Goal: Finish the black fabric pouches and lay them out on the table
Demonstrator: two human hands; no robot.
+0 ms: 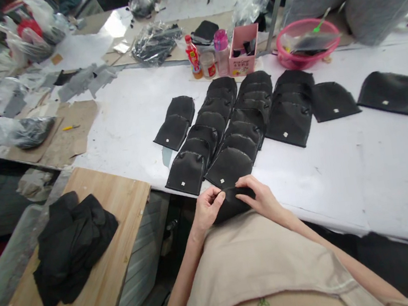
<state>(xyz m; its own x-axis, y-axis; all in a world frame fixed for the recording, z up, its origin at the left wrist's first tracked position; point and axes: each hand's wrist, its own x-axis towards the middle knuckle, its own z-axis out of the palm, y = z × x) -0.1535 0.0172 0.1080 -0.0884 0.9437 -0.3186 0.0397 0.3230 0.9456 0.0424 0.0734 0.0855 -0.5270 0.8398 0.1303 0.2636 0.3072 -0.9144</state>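
Both hands pinch the upper edge of a black fabric piece (pixel 230 204) close to my body, at the front edge of the table. My left hand (pixel 208 207) grips its left side between thumb and fingers. On the right side, my right hand (pixel 257 196) holds the same edge, thumb and fingers closed on it. The lower part of the piece is hidden against my apron (pixel 264 261). Just beyond lie overlapping rows of similar black pieces (pixel 228 164) with rounded tops, several bearing a small white square mark.
On the white-covered table (pixel 336 175), single black pieces (pixel 387 91) lie to the right. Behind the rows stand a red bottle (pixel 193 58), a jar (pixel 208 64), a pink box (pixel 244 51) and a pink basin (pixel 308 60). At left, black cloth (pixel 73 247) lies on a wooden board (pixel 122 195).
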